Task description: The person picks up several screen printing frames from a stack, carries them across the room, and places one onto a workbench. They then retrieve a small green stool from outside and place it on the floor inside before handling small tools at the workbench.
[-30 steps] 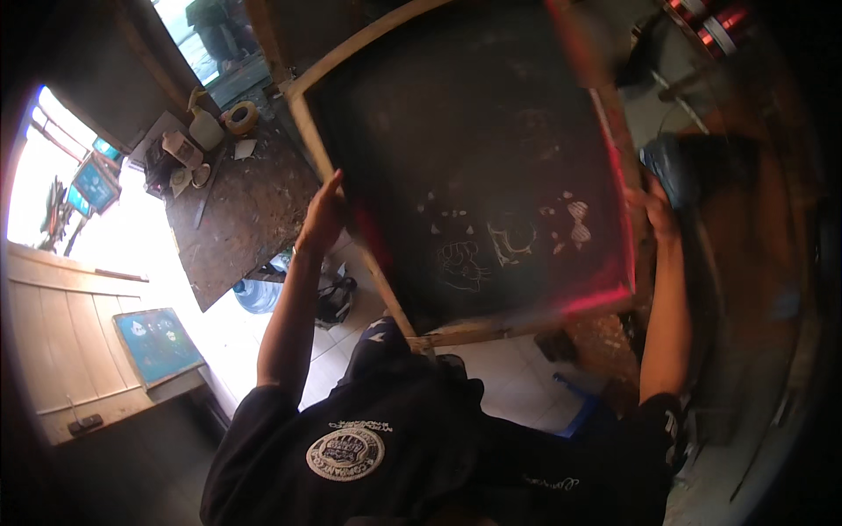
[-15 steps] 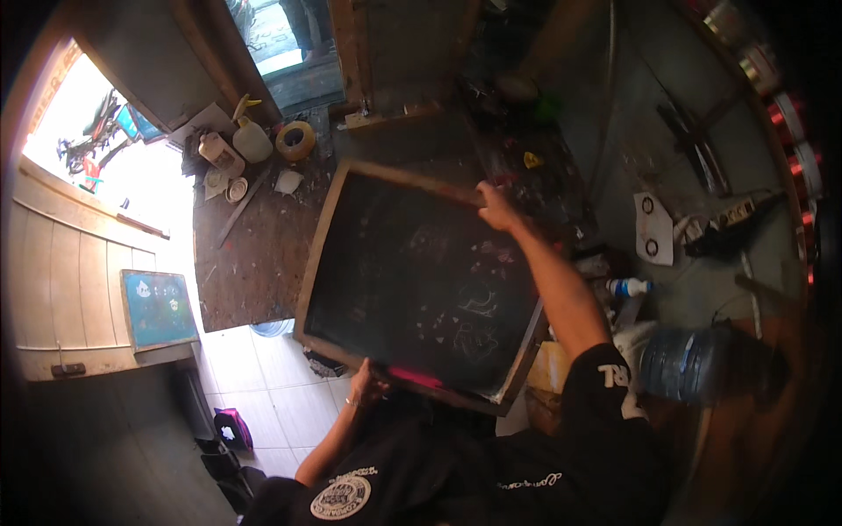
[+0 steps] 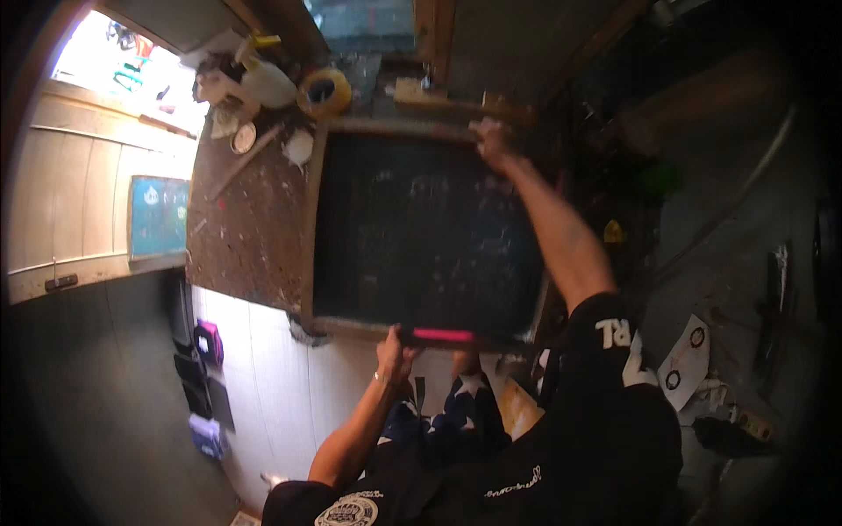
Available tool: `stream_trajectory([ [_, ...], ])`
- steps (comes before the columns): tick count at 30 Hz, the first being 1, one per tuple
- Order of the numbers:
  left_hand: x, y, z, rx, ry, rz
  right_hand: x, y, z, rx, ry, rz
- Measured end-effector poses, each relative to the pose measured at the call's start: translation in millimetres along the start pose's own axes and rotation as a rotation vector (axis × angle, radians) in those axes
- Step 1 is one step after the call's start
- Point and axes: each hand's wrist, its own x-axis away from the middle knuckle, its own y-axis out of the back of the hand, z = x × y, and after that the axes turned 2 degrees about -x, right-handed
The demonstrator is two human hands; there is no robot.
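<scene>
A dark screen-printing frame (image 3: 412, 237) with a wooden border, faint pale drawings and a pink strip on its near edge lies nearly square to me over the stained table (image 3: 237, 228); whether it rests fully on it, I cannot tell. My left hand (image 3: 392, 351) grips the near edge, left of the pink strip. At the far edge, near the right corner, my right hand (image 3: 491, 143) holds the frame, slightly blurred. Left of the frame are a tape roll (image 3: 323, 95), a spray bottle (image 3: 267, 85), a round lid (image 3: 243, 137) and a long strip (image 3: 241, 167).
An open wooden door (image 3: 74, 202) with a teal screen (image 3: 156, 219) is at the left, beside a bright doorway. Tiled floor (image 3: 254, 359) shows below the table. Wood pieces (image 3: 417, 92) lie behind the frame. A white sheet with rings (image 3: 680, 364) and assorted clutter fill the right.
The frame went from raised and tilted to squarer and farther forward over the table. My right hand moved from its side to the far edge, my left from its side to the near edge.
</scene>
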Motion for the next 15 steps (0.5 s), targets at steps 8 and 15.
stream_trajectory([
  [8,-43,-75,-5,-0.137,-0.093,-0.33,-42,-9,-63,-0.072,0.037,0.021],
  [15,-41,-89,-4,-0.343,-0.056,-0.431,-36,-5,-54,0.157,0.111,-0.027],
])
